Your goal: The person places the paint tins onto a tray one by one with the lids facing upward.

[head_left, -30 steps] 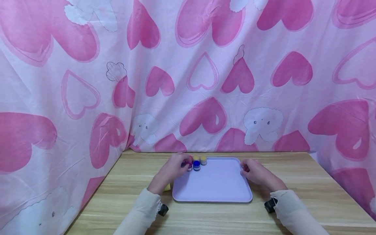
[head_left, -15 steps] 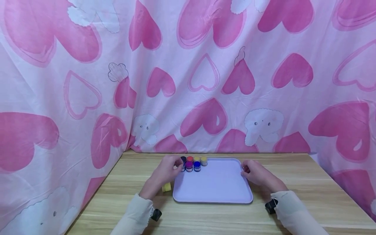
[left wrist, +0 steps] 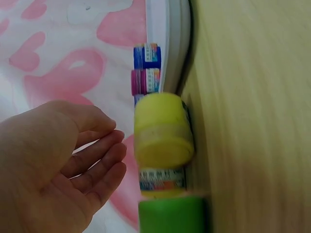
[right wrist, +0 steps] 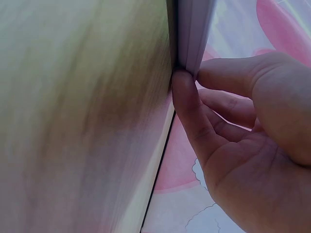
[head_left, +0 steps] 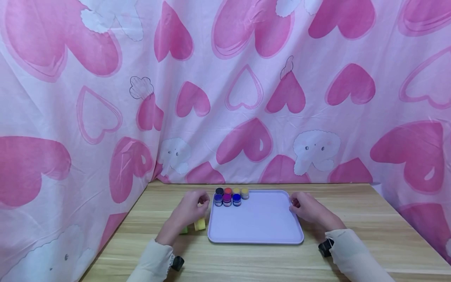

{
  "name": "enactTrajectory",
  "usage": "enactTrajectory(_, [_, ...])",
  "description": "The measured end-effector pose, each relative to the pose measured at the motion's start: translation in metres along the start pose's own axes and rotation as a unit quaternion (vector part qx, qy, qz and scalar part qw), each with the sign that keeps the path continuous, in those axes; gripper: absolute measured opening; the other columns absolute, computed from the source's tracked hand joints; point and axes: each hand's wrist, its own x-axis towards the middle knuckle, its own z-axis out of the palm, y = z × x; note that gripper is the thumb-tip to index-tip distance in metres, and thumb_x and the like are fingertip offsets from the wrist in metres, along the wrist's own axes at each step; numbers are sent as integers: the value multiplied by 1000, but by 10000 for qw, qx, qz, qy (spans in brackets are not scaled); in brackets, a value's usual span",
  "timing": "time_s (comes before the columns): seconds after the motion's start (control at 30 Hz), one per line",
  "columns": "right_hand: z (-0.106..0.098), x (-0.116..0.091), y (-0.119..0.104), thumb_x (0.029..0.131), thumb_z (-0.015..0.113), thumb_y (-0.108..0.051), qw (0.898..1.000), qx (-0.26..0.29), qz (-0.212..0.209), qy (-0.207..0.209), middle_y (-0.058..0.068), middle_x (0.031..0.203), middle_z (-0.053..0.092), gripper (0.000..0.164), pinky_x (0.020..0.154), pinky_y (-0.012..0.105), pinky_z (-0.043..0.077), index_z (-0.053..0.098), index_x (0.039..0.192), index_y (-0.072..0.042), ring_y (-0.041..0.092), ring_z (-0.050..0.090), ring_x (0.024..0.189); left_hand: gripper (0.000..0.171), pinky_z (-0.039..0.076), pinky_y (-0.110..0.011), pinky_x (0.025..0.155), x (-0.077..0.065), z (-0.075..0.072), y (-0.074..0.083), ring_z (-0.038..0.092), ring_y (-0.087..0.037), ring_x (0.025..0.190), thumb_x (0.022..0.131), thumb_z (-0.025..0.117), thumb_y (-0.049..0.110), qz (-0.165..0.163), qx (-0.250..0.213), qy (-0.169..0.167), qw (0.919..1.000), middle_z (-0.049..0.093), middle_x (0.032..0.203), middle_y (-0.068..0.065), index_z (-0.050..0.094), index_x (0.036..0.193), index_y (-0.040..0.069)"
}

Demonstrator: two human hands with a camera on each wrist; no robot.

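My left hand (head_left: 192, 205) is just off the left side of the lilac tray (head_left: 257, 225), holding nothing. In the left wrist view its fingers are loosely bent, apart from a yellow paint jar (left wrist: 163, 128) and a green jar (left wrist: 172, 216). On the tray's far left corner stand small paint jars in two rows. The back row has a black jar (head_left: 219, 191), a red one (head_left: 228, 191) and two yellow ones; in front are a dark blue jar (head_left: 218, 200), a magenta jar (head_left: 227, 200) and a blue jar (head_left: 237, 200). My right hand (head_left: 307, 206) pinches the tray's right rim between thumb and forefinger.
The tray lies on a wood-grain table (head_left: 246, 260). Left of it, partly behind the left forearm, are yellow jars (head_left: 200, 224) and a bit of green. A pink heart-patterned curtain (head_left: 243, 98) hangs behind the table and along its left side.
My left hand has drawn away from the jars, leftward and off the tray, uncovering the black and dark blue jars. The right hand has stayed on the tray rim.
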Motion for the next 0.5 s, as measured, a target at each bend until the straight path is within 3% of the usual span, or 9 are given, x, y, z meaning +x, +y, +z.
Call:
enactTrajectory(0.17, [1, 0, 0, 100, 74, -4, 10000, -1, 30, 14, 7, 101, 71, 27, 82, 35, 65, 70, 125, 2, 20, 63, 88, 5, 61, -26, 79, -6, -4, -8, 64, -7, 83, 96, 75, 6, -304, -2, -113, 9995, 72, 89, 7, 78, 99, 9])
enactTrajectory(0.5, [0, -1, -1, 100, 73, -3, 10000, 2, -39, 34, 6, 98, 70, 24, 80, 35, 65, 71, 123, 3, 19, 62, 87, 6, 60, -22, 76, -17, -9, -27, 64, -6, 82, 95, 74, 4, -270, -63, -208, 9994, 71, 86, 8, 78, 97, 9])
